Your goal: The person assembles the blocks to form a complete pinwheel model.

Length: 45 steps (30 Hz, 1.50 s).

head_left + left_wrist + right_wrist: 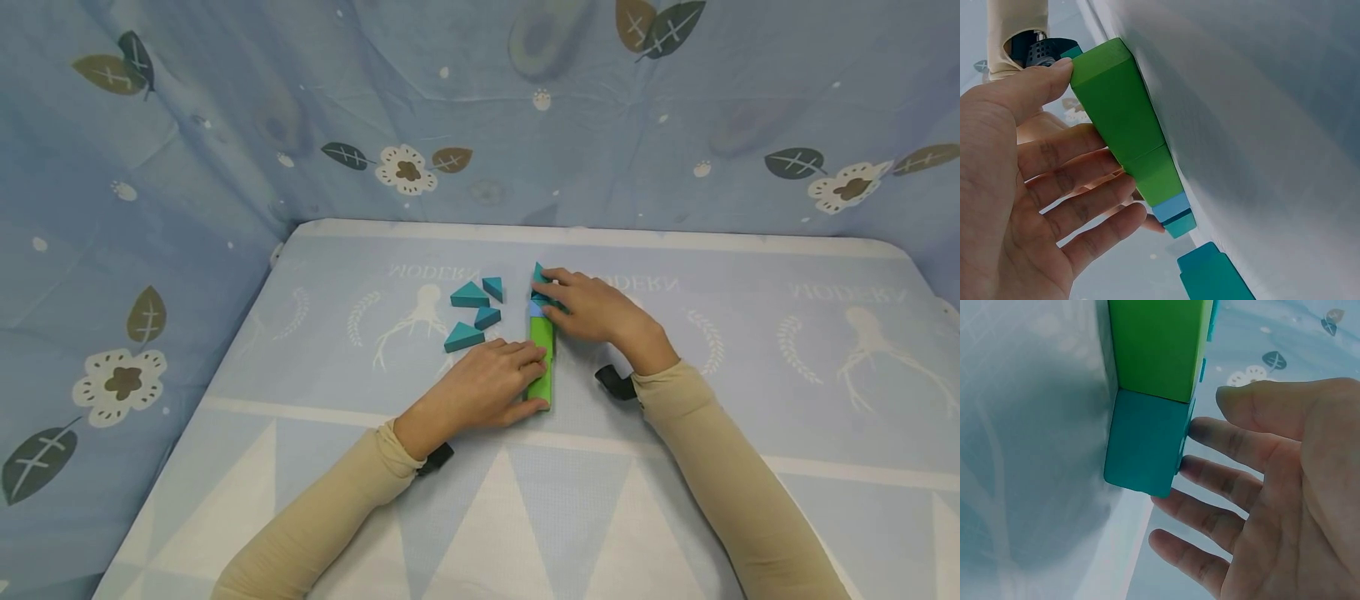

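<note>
Two green blocks (pixel 542 332) lie end to end on the table, with a small blue piece (pixel 536 309) and teal pieces (pixel 537 274) continuing the row at the far end. My left hand (pixel 487 385) rests along the green part. In the left wrist view its thumb touches the near end and its straight fingers lie against the side. My right hand (pixel 596 310) reaches over the far end. Its fingertips touch the teal block (pixel 1144 442) in the right wrist view, while the thumb stands apart from it.
Several loose teal triangular blocks, among them a larger one (pixel 469 296) and a smaller one (pixel 487 317), lie left of the row. A patterned cloth (pixel 300 446) covers the table. Behind it hangs a blue curtain (pixel 480 100) with leaves and flowers. A black wrist mount (pixel 615 382) sits under the right wrist.
</note>
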Tool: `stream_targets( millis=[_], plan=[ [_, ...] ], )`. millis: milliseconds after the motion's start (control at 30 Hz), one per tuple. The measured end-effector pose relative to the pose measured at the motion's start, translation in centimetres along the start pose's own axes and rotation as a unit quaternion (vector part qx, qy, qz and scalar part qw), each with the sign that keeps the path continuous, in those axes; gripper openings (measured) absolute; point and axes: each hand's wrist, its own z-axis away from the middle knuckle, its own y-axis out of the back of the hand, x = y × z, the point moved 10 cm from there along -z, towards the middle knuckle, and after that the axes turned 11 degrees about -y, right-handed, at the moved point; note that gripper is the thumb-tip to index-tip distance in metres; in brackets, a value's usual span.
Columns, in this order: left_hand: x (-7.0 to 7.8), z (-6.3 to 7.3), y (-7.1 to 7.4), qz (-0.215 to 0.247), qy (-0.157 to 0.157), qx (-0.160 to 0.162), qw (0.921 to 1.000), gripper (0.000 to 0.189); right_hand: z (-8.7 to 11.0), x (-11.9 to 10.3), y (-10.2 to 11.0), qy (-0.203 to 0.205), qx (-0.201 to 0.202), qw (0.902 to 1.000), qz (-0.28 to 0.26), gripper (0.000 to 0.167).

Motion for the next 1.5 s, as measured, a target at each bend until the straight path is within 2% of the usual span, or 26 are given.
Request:
stream_targets(
  millis=[733,1100,1500],
  plan=[
    [0.20,0.21,0.02,-0.006,-0.001,0.004,1.0000,0.048,0.15,-0.41,-0.22,0.016,0.001,0.9998,-0.010,0.048],
    [0.09,-0.03,-0.13,-0.008,-0.001,-0.008,0.9999,0.049,0.29,-0.33,0.01,0.018,0.000,0.9998,-0.008,0.047],
    [0.09,0.05,0.12,-0.009,-0.002,0.001,1.0000,0.049,0.36,-0.54,0.08,0.027,0.002,0.9996,-0.008,0.046]
  ],
)
